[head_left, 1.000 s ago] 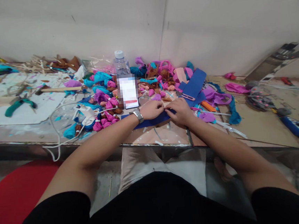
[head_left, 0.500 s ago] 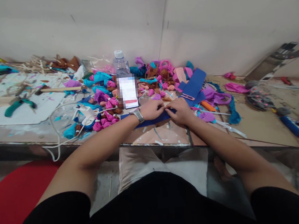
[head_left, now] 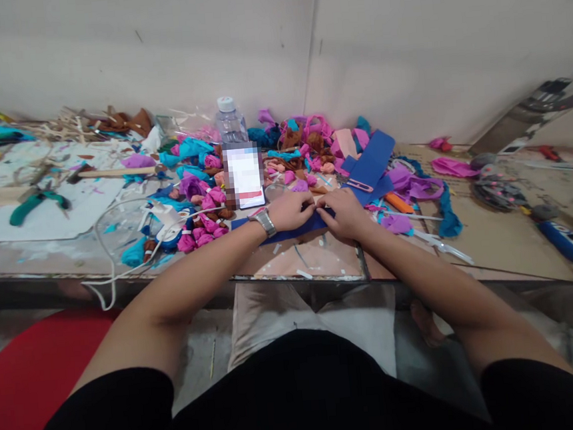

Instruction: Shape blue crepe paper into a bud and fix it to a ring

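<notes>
My left hand (head_left: 291,210), with a metal watch on its wrist, and my right hand (head_left: 345,211) meet at the middle of the low table. Both have their fingers pinched on a dark blue strip of crepe paper (head_left: 295,229) that lies flat along the table's near part. Just behind my hands lie a phone (head_left: 245,176), small pink and brown paper buds (head_left: 202,232) and a wider blue paper band (head_left: 369,162).
A water bottle (head_left: 231,119) stands behind the phone amid heaps of pink, teal and purple paper (head_left: 305,140). A white cable (head_left: 113,247) loops at the left. Green-handled pliers (head_left: 29,204) lie on a white sheet. Scissors (head_left: 442,247) and an orange cutter (head_left: 398,203) lie at the right.
Almost nothing differs; both hands stay pinched on the blue strip with only slight finger shifts, and the view has drifted a little.
</notes>
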Demonstrator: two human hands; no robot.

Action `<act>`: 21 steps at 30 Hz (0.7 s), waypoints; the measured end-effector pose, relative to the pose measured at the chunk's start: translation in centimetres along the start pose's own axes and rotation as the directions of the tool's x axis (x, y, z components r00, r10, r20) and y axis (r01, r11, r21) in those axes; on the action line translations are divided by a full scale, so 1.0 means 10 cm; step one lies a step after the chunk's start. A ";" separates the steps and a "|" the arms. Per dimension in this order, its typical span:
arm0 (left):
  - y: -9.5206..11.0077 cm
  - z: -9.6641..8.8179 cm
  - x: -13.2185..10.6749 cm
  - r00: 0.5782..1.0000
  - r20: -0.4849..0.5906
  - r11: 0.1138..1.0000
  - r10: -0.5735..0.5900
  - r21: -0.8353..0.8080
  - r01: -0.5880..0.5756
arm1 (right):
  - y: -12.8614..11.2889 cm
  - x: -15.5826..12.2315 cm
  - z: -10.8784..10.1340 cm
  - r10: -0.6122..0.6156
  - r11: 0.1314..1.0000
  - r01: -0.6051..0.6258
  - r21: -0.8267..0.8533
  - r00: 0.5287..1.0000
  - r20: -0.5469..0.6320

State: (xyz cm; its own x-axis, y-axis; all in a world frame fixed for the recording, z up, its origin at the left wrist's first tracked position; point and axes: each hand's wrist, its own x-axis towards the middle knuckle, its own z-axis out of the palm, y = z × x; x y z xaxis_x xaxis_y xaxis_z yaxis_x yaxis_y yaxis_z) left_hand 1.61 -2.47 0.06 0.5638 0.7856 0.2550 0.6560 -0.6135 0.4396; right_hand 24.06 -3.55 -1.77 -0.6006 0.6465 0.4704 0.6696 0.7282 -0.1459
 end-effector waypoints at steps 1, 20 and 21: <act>0.00 0.00 0.00 1.000 0.001 1.000 0.000 0.002 0.000 | 0.00 0.00 0.00 0.000 1.000 0.000 -0.001 1.000 -0.006; -0.01 -0.01 -0.01 0.997 0.014 0.983 0.070 0.168 -0.072 | -0.01 0.00 -0.01 0.000 1.000 0.000 -0.016 1.000 0.031; -0.01 -0.01 -0.01 0.997 0.015 0.983 0.070 0.168 -0.071 | -0.01 0.01 -0.01 0.000 1.000 0.001 -0.016 1.000 0.030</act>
State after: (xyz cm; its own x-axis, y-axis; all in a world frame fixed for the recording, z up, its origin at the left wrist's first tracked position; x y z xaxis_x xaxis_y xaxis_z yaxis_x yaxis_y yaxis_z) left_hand 1.43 -2.45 0.10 0.6156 0.7396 0.2720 0.6890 -0.6727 0.2697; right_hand 24.01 -3.62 -1.64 -0.6133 0.6529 0.4445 0.6760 0.7249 -0.1321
